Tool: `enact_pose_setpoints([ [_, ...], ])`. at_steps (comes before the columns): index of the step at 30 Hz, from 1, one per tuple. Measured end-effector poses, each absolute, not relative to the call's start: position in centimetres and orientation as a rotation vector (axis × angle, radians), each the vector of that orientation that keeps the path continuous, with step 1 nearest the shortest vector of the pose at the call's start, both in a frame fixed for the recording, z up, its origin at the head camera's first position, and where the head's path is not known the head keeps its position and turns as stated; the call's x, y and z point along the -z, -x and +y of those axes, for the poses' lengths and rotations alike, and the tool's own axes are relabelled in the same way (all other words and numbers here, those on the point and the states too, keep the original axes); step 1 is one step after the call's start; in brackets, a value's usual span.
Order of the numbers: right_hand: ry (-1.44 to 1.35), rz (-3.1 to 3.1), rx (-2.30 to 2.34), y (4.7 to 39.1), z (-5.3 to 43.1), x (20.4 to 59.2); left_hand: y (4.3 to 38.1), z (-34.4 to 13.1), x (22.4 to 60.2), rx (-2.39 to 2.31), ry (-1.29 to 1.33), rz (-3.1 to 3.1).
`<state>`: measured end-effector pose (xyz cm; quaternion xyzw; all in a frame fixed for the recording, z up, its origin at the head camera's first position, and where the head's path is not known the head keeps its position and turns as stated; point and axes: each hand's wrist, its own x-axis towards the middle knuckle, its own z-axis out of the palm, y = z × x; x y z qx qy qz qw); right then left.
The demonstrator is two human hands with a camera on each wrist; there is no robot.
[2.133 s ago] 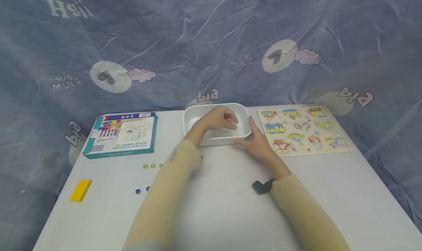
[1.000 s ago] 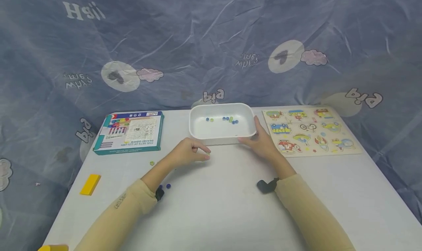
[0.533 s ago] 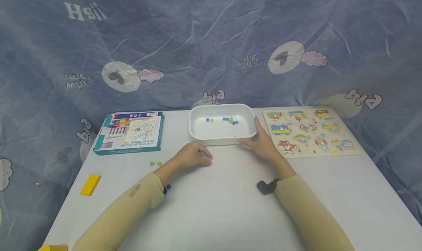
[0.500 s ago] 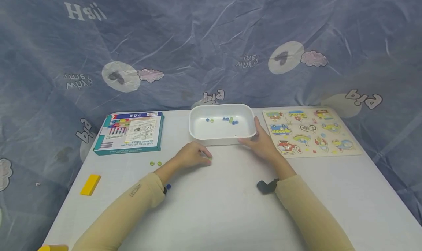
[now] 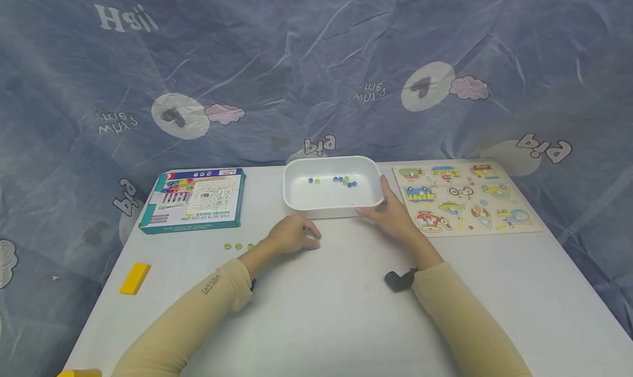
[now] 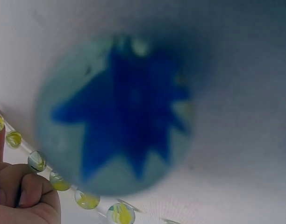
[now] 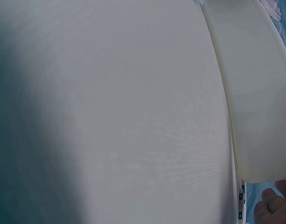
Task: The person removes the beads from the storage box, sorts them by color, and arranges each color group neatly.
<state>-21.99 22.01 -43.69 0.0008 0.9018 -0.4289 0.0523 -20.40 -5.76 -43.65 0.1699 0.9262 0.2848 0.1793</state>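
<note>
My left hand [image 5: 294, 235] rests near the table surface in front of the white tray [image 5: 321, 206] and pinches a yellow-green marble [image 5: 318, 239] between thumb and index finger. Several yellow marbles [image 6: 87, 199] run in a row toward this hand in the left wrist view; my forearm covers part of the row in the head view. A blue marble [image 6: 129, 116] sits very close to the left wrist camera. My right hand [image 5: 393, 215] holds the tray's right end, thumb at the front wall and fingers along the side. Blue marbles [image 5: 338, 179] and yellow-green marbles [image 5: 317, 181] lie inside the tray.
A beaded-column toy box [image 5: 193, 201] lies at the back left, and a wooden vehicle puzzle board [image 5: 465, 198] at the back right. One yellow block [image 5: 134, 278] is on the left side; another yellow piece [image 5: 80, 373] shows at the bottom edge. A patterned curtain [image 5: 296, 80] hangs behind.
My left hand came out of the tray with a marble, went down to the table before it, then shifted slightly right. The right hand has kept its hold on the tray.
</note>
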Motion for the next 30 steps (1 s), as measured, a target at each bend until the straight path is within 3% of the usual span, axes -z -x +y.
enact_pose_setpoints([
  [12, 0.000, 2.737, 1.297, 22.0, 22.1, 43.8, 20.0, -5.7, 43.4, -0.786, -0.508, 2.642],
  [21, 0.005, 2.756, 1.304, 22.1, 22.2, 43.9, 19.4, -5.9, 39.9, -0.928, -0.709, 2.610],
  [30, -0.019, 2.744, 1.297, 21.9, 21.9, 43.8, 23.7, -4.3, 37.6, -1.051, -0.745, 2.729],
])
